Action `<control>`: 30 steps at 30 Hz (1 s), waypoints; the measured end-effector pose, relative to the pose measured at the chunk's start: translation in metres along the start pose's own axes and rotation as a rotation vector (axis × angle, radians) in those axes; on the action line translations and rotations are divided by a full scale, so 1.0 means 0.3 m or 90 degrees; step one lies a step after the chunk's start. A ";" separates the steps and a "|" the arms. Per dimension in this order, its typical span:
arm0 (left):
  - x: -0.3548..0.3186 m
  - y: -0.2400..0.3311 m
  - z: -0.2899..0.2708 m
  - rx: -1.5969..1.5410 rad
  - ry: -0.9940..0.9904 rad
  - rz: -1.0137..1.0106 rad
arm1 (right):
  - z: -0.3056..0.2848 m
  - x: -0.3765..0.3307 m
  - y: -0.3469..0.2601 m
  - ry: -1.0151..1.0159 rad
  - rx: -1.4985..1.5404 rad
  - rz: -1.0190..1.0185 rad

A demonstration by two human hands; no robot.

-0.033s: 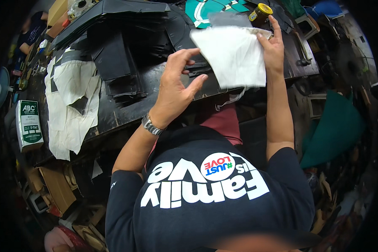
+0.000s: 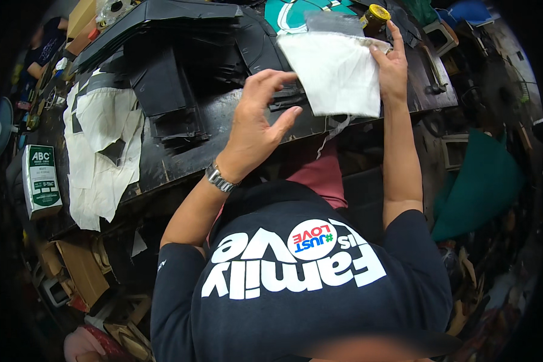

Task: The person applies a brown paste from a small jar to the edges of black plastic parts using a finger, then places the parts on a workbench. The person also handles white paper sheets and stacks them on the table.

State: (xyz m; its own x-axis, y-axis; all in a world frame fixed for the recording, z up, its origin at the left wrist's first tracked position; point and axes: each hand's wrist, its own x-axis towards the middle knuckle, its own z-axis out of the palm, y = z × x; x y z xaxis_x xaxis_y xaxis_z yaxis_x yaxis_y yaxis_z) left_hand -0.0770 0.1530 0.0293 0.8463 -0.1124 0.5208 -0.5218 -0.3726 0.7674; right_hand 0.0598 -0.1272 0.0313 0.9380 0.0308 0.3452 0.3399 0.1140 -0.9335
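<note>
My right hand point(image 2: 392, 69) pinches a white cloth piece point(image 2: 341, 72) by its upper right corner, thumb on top. The cloth hangs over the table's front edge, wider at the top than at the bottom. Behind its top edge shows a dark grey piece point(image 2: 335, 24). A thin frayed strip point(image 2: 335, 133) dangles below. My left hand point(image 2: 259, 114) is open beside the cloth, thumb and fingers apart. Its index fingertip is close to the cloth's left edge; whether it touches, I cannot tell. A metal-band watch point(image 2: 219, 177) is on the left wrist.
Stacked black sheet pieces point(image 2: 163, 90) cover much of the dark table point(image 2: 181, 163). White cut cloth pieces point(image 2: 102, 151) hang over its left front edge, near a green-and-white can point(image 2: 42, 181). At the back are a yellow-lidded jar point(image 2: 374, 21) and a green piece point(image 2: 283, 15). Green material point(image 2: 479, 187) lies at right.
The white cloth's lower edge has risen slightly, and more of the dark grey piece and hanging strip shows. My left hand has shifted a little to the right.
</note>
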 end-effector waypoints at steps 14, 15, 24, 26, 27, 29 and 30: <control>0.071 -0.138 0.257 0.203 -0.179 0.162 | -0.122 0.091 0.193 0.075 -0.573 -0.024; 0.071 -0.147 0.268 0.238 -0.205 0.148 | -0.103 0.086 0.172 0.077 -0.654 -0.018; -0.001 -0.018 -0.004 0.090 -0.340 0.138 | 0.142 -0.034 0.139 -0.158 -0.585 -0.036; -0.063 -0.006 -0.180 0.041 -0.158 0.164 | 0.147 -0.054 0.168 -0.131 -0.666 -0.113; -0.091 -0.018 -0.283 0.045 -0.065 0.143 | 0.144 -0.061 0.182 -0.133 -0.641 -0.153; -0.159 -0.051 -0.511 0.165 0.161 0.113 | 0.132 -0.068 0.202 -0.100 -0.608 -0.147; -0.191 -0.073 -0.600 0.192 0.273 0.020 | 0.126 -0.069 0.209 -0.110 -0.624 -0.149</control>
State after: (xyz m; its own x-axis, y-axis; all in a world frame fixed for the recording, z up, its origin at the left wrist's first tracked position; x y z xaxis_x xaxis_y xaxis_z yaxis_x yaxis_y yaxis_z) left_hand -0.1334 0.3335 0.0500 0.6775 0.2362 0.6966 -0.4388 -0.6303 0.6405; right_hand 0.0590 -0.0832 -0.0306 0.8445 0.2634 0.4663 0.4922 -0.7249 -0.4819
